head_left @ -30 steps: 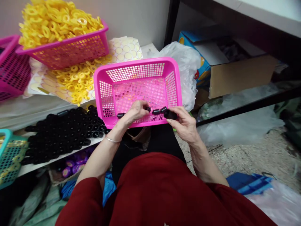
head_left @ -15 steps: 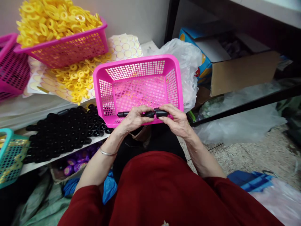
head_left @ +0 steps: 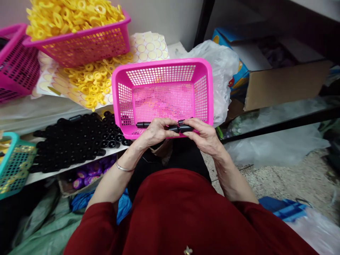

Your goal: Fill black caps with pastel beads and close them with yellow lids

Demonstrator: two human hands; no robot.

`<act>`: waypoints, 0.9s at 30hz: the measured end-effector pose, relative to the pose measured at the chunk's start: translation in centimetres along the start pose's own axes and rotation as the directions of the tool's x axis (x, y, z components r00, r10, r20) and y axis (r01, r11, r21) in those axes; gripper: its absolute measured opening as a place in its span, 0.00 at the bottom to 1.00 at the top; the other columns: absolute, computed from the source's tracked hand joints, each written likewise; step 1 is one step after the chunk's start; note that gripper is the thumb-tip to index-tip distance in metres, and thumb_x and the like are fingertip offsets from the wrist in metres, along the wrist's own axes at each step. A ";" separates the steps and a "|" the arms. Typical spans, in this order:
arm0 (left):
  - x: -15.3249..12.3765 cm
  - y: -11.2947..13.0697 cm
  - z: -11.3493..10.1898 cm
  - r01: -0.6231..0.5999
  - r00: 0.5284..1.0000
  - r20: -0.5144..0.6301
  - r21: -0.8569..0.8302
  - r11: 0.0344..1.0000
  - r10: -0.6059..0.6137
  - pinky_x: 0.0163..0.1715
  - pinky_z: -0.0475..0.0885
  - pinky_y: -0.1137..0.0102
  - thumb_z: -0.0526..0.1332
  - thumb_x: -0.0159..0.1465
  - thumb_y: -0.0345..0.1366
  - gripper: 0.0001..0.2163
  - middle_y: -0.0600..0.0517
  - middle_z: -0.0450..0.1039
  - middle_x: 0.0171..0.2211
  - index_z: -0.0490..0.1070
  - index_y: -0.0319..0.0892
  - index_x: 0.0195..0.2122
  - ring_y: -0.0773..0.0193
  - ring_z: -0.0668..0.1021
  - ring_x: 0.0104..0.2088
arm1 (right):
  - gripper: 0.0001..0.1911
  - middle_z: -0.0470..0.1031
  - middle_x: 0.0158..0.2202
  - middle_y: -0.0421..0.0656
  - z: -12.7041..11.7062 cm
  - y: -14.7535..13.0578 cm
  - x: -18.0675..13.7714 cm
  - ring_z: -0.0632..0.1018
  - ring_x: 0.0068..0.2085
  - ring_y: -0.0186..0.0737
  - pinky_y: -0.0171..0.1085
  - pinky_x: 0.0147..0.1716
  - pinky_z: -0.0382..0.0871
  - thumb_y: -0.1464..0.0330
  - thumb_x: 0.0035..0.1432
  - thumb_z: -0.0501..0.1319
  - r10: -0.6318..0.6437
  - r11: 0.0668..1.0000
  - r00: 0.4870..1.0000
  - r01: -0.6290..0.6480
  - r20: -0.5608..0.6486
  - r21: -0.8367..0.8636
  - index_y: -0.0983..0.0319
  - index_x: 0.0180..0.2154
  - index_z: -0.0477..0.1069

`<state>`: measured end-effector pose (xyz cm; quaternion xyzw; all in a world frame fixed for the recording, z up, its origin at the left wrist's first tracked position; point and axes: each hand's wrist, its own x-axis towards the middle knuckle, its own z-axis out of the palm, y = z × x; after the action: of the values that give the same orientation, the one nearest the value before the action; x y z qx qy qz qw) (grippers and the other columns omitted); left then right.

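Note:
A pink mesh basket point(head_left: 162, 65) rests on my lap, nearly bare inside. My left hand point(head_left: 155, 131) and my right hand point(head_left: 204, 136) meet at its near rim. Both are closed on small black plastic parts point(head_left: 180, 128), held end to end between the fingertips. Another black tube point(head_left: 142, 124) lies in the basket just left of my left hand. A heap of the same black tubes point(head_left: 77, 140) lies on the white shelf to my left.
A pink basket heaped with yellow rings point(head_left: 77, 26) stands at the back left, with loose yellow rings point(head_left: 90, 83) below it. A teal basket point(head_left: 14, 161) sits far left. A cardboard box point(head_left: 281, 83) and plastic bags point(head_left: 217, 71) are on the right.
One second ago my hands were apart, each at black parts in the basket. They have come together and now hold the parts joined at the near rim. The view shifted slightly.

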<state>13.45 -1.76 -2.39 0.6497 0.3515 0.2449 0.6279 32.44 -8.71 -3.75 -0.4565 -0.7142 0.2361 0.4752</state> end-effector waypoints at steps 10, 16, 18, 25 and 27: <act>-1.8 -2.0 1.5 -0.268 0.931 -0.234 0.077 0.960 0.279 0.46 0.76 0.63 0.73 0.46 0.41 0.21 0.45 0.79 0.39 0.78 0.37 0.41 0.57 0.80 0.40 | 0.16 0.80 0.37 0.41 1.4 -0.3 -1.0 0.80 0.35 0.37 0.37 0.37 0.77 0.64 0.53 0.67 0.337 0.870 0.941 -0.307 -0.011 0.385 0.59 0.44 0.74; -4.2 -4.1 4.9 -0.422 0.672 -0.262 0.633 0.649 0.693 0.53 0.74 0.62 0.57 0.66 0.41 0.19 0.40 0.73 0.51 0.69 0.35 0.53 0.57 0.75 0.54 | 0.17 0.80 0.35 0.42 3.9 -0.8 -2.1 0.81 0.34 0.36 0.32 0.33 0.77 0.63 0.46 0.71 0.484 0.687 0.875 -0.392 0.017 0.612 0.58 0.40 0.76; -5.5 -3.7 4.9 -0.434 0.607 -0.221 0.713 0.551 0.763 0.51 0.74 0.65 0.55 0.67 0.38 0.19 0.39 0.73 0.50 0.66 0.34 0.55 0.58 0.75 0.53 | 0.16 0.80 0.34 0.42 4.5 -1.5 -2.3 0.81 0.34 0.36 0.32 0.32 0.77 0.62 0.47 0.71 0.467 0.672 0.881 -0.411 0.078 0.615 0.58 0.39 0.76; -13.3 -6.5 1.1 0.020 0.447 -0.589 0.759 0.651 0.673 0.46 0.75 0.66 0.64 0.61 0.35 0.19 0.46 0.76 0.43 0.68 0.42 0.53 0.60 0.78 0.45 | 0.12 0.78 0.37 0.43 5.5 -4.0 -1.3 0.78 0.31 0.33 0.33 0.30 0.75 0.64 0.60 0.61 0.191 0.905 0.959 -0.255 0.209 0.341 0.59 0.45 0.71; -15.1 -8.9 -0.5 0.244 0.296 -0.766 0.638 0.730 0.571 0.43 0.75 0.65 0.64 0.60 0.38 0.16 0.47 0.76 0.41 0.70 0.41 0.49 0.61 0.79 0.41 | 0.08 0.76 0.34 0.42 7.0 -4.0 -1.2 0.76 0.30 0.33 0.33 0.31 0.73 0.66 0.63 0.57 0.018 0.977 0.940 -0.089 0.342 0.195 0.61 0.43 0.71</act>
<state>2.17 -13.32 -9.26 0.5874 0.6331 0.5041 -0.0042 24.59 -10.97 -4.24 -0.3767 -0.7438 0.3969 0.3839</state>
